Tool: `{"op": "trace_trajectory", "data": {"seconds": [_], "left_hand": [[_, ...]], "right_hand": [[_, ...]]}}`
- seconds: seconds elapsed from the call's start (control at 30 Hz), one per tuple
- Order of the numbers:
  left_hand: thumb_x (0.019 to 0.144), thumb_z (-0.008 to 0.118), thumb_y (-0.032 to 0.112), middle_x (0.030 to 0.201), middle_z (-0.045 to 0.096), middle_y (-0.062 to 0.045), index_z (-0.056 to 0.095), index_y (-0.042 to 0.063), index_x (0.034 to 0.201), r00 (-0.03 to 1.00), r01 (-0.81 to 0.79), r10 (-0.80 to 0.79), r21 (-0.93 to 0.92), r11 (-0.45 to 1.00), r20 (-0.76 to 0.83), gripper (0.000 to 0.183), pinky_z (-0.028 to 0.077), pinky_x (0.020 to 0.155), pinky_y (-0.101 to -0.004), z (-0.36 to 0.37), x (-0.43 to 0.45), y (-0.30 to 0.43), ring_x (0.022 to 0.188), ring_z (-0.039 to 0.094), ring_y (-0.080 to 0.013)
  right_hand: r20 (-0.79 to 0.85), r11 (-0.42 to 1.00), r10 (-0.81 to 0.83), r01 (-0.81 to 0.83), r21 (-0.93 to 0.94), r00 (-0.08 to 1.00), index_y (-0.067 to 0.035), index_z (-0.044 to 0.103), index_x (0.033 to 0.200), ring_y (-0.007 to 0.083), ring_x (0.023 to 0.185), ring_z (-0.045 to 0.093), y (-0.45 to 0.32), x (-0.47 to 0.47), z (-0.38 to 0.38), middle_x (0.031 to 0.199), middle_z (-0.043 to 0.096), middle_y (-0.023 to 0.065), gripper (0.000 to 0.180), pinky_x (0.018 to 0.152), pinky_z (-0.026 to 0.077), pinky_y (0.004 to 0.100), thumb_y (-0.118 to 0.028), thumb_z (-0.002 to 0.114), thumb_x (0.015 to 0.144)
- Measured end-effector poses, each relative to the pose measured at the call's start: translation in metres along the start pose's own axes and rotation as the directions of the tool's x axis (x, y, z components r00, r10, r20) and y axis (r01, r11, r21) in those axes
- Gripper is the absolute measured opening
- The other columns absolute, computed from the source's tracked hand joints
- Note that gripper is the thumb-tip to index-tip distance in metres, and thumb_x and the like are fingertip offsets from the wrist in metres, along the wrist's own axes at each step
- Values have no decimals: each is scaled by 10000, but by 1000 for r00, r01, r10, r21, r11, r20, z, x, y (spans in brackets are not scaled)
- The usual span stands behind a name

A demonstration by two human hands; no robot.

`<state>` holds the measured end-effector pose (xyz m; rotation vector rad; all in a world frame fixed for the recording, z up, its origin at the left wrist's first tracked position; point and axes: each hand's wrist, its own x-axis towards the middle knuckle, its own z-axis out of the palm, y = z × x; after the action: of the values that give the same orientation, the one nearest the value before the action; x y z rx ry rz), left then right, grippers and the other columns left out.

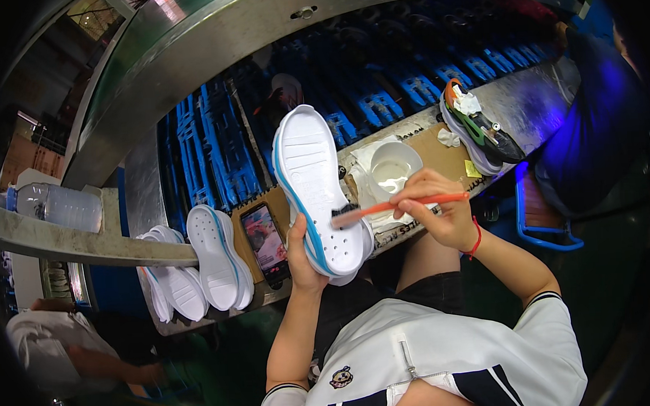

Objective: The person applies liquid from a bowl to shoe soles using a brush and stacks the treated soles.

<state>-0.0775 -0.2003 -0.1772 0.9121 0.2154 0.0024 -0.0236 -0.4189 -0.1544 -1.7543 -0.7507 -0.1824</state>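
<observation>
My left hand (306, 259) grips the lower side of a white shoe sole (309, 165) with a blue edge, its ridged and perforated face up. Part of another sole shows behind it. In my right hand (438, 211) is an orange-handled brush (391, 205), its bristle end at the middle of the sole's face. Just beyond that hand stands a translucent bowl (395, 169) of pale liquid on white cloth. Further right, a multicoloured shoe (478, 129) bears crumpled tissue. Left of my left hand lie a smartphone (265, 242) with its screen lit and several white soles (217, 258).
Behind the work ledge runs a conveyor with blue racks (217, 148). A metal bar (156, 252) and a plastic bottle (58, 206) are at left. Co-workers sit at the lower left (62, 349) and right (596, 122), beside a blue-framed stool (545, 205).
</observation>
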Motion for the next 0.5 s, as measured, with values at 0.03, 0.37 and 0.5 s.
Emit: {"op": "trace_trajectory", "data": {"seconds": [0.03, 0.37, 0.5], "left_hand": [[928, 392, 414, 1173, 580, -156, 416, -5, 1304, 1000, 15, -15, -13, 1000, -10, 563, 503, 853, -340, -1, 0, 1, 1008, 612, -224], [922, 380, 374, 1258, 511, -220, 302, -14, 1373, 896, 388, -268, -330, 860, 355, 600, 517, 883, -445, 0, -26, 11, 1061, 594, -318], [918, 383, 385, 1258, 507, -226, 289, -9, 1382, 877, 404, -280, -286, 869, 391, 616, 515, 879, -469, -3, -25, 13, 1062, 590, -335]], "right_hand": [[29, 1000, 6, -7, 12, 1000, -7, 683, 913, 156, 776, 560, -2, -3, 1, 704, 668, 54, 114, 664, 457, 265, -34, 603, 835], [-196, 899, 340, -257, 354, 920, 50, 661, 910, 143, 755, 616, 39, 60, -26, 737, 664, 86, 216, 793, 469, 288, -138, 555, 898], [-89, 935, 176, -139, 326, 980, 57, 651, 926, 136, 744, 620, 29, 64, -32, 751, 667, 90, 191, 780, 474, 272, -111, 568, 891]]}}
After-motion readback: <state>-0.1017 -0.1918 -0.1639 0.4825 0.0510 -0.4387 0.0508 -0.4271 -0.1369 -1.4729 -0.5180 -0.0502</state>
